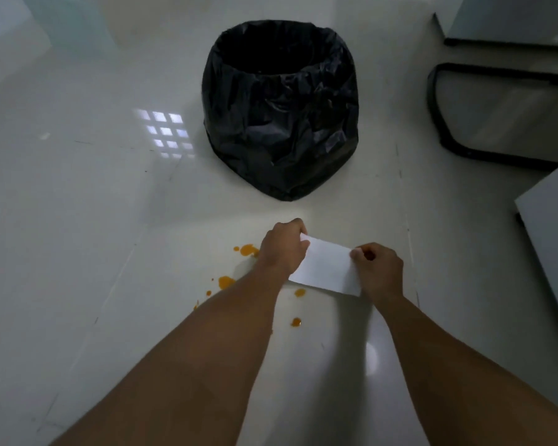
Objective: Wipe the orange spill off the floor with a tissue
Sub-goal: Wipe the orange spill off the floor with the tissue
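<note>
A white tissue (326, 268) is stretched flat between both hands, above the pale tiled floor (110, 236). My left hand (282, 247) pinches its left edge and my right hand (379, 268) pinches its right edge. The orange spill (226, 281) lies on the floor as several separate drops and blobs, to the left of and below the tissue. One blob sits by my left hand, partly hidden behind it. Smaller drops lie under my left forearm's edge and just below the tissue.
A bin lined with a black plastic bag (281, 111) stands on the floor straight ahead, beyond the hands. Black metal furniture legs (438, 123) and a grey panel edge (548, 236) are at the right.
</note>
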Demonstrator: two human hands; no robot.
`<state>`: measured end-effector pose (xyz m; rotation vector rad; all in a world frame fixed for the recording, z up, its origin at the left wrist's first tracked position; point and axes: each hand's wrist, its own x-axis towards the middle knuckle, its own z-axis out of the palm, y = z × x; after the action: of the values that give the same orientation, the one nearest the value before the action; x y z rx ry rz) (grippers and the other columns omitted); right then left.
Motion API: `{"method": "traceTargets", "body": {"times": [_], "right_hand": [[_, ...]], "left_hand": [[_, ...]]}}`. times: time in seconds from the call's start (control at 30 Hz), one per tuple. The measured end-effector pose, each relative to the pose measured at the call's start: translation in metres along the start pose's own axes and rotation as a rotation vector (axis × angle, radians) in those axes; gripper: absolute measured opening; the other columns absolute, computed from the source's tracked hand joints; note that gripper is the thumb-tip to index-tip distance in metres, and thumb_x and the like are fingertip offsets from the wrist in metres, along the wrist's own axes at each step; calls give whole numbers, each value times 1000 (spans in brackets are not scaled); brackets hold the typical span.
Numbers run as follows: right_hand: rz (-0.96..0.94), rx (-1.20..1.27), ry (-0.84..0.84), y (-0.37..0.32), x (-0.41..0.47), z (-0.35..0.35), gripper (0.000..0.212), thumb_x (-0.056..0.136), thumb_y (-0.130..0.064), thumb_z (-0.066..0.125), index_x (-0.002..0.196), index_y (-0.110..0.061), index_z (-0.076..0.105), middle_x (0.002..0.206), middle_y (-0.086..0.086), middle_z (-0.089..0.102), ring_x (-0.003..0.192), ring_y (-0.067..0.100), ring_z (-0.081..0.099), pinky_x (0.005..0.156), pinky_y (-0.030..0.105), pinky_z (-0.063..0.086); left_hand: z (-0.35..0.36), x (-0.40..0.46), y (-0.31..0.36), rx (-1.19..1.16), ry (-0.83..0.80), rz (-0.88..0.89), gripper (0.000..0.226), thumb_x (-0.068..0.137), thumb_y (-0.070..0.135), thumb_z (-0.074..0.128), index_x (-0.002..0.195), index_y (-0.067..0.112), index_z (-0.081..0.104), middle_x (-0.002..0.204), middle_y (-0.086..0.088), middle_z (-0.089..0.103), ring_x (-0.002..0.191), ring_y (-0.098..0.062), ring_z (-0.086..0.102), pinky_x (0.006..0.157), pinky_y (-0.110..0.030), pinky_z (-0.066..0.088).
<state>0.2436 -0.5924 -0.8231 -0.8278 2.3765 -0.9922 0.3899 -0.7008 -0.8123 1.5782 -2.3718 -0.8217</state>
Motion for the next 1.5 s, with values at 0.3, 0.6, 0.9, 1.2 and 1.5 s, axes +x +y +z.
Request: {"method": "traceTargets", "body": {"times": [0.3,0.6,0.9,1.2,1.5], "right_hand": [[-132,-137,115,22,2,11,24,99,-18,57,117,-5,65,117,16,64,108,31,59,90,41,51],[-533,-614,-306,60,-43,29,64,105,-49,18,160,-18,8,169,0,2,155,14,-6,123,37,-11],[-561,-665,-381,55,-49,31,72,101,-62,10,160,-23,-2,168,-5,-9,153,11,-16,123,40,-14],[-485,-652,-448,34,-50,37,80,98,-65,13,160,-18,-2,169,0,-10,155,20,-11,123,37,-8],[-439,-594,-457,10,-55,63,86,98,-66,27,160,-15,-4,169,4,-12,155,21,-12,126,40,-4]], "left_hand": [[24,-2,-14,78,97,73,27,93,34,62,116,20,57,117,-2,60,104,-23,57,83,-38,51],[42,-35,-45,534,-142,556,57,104,40,20,155,15,23,166,-2,19,154,-22,8,122,-44,16],[41,-50,-55,550,-148,505,61,103,42,12,158,20,2,168,1,0,154,-18,-7,124,-46,1],[-41,-78,-185,319,-106,259,121,71,90,38,157,16,-3,164,3,-14,152,-11,-12,124,-39,-1],[-40,-140,-238,407,-31,116,138,59,99,36,157,7,6,167,-7,-2,154,-15,-7,122,-49,2]]}}
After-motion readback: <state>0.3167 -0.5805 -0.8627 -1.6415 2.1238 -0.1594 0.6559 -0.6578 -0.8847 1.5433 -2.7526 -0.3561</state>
